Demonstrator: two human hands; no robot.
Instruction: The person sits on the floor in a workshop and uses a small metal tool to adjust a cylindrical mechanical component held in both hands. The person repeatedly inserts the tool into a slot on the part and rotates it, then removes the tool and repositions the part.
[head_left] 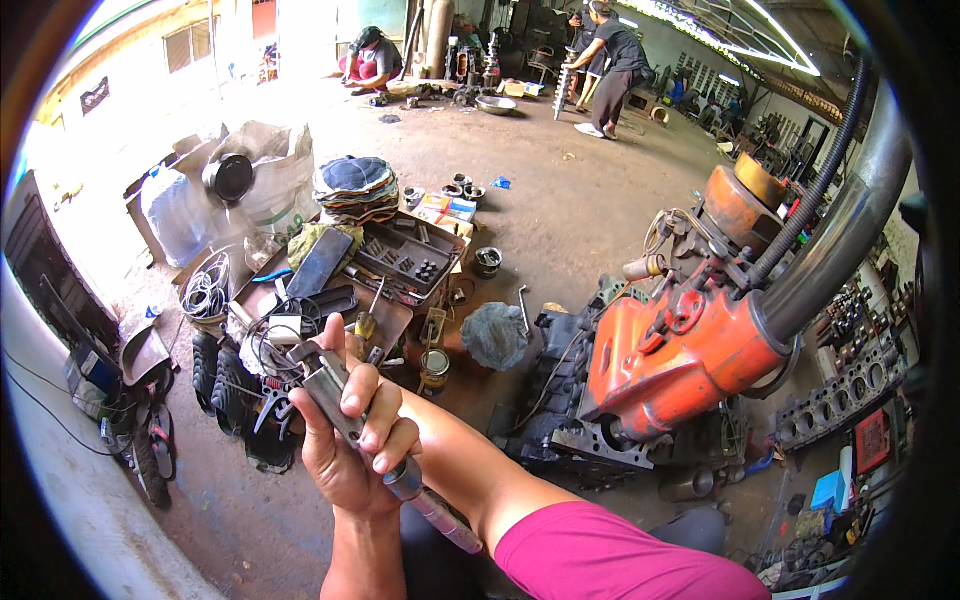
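In the lower middle, my left hand (pixel 345 465) is closed around a long metal tool (pixel 438 515) held slantwise. Its dark, slotted head (pixel 325 380) points up and left, while a bluish collar and a ribbed, pinkish-grey shaft slope down to the right. My right forearm (pixel 470 440), below a maroon sleeve (pixel 610 550), crosses behind the left hand, which hides my right hand. One upright finger shows near the tool's head; whose it is I cannot tell. Beyond lie a yellow-handled screwdriver (pixel 365 325) and a tin can (pixel 435 368).
An orange engine (pixel 680 350) with a thick pipe (pixel 850 220) stands at right. A tool tray (pixel 405 262), a phone-like dark slab (pixel 320 262), stacked round cloths (pixel 357 185) and a bluish rag (pixel 495 335) lie ahead. Two people (pixel 612 65) stand at the back; another (pixel 370 60) crouches.
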